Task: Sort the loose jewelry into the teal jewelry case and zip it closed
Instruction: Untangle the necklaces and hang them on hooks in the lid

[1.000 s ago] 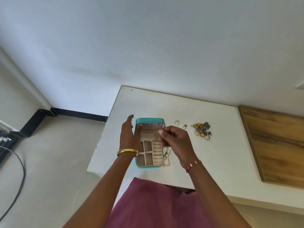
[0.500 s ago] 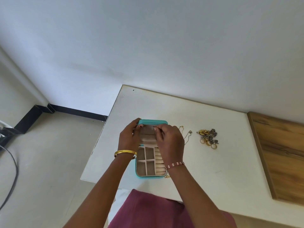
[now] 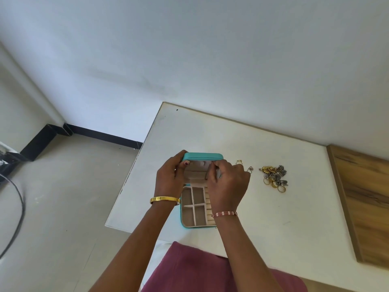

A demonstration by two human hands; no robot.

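The teal jewelry case (image 3: pixel 202 157) stands open on the white table (image 3: pixel 284 224), lid upright, beige compartments facing me. My left hand (image 3: pixel 168 179) grips the lid's left edge. The fingertips of my right hand (image 3: pixel 228 185) are pinched at the hooks inside the lid, on a thin gold chain that is mostly hidden under the hand; a gold bit shows at the case's front right corner (image 3: pixel 216 227). A pile of loose rings and brooches (image 3: pixel 274 178) lies to the right, with two small gold pieces (image 3: pixel 250 169) between it and the case.
A wooden board (image 3: pixel 366 197) lies along the table's right side. The table's left edge (image 3: pixel 134 167) runs close to the case, with floor and a black cable (image 3: pixel 20 207) beyond. A wall stands behind the table.
My right hand carried the chain up from over the compartments to the inside of the lid. My left hand closed from open beside the case onto the lid's edge.
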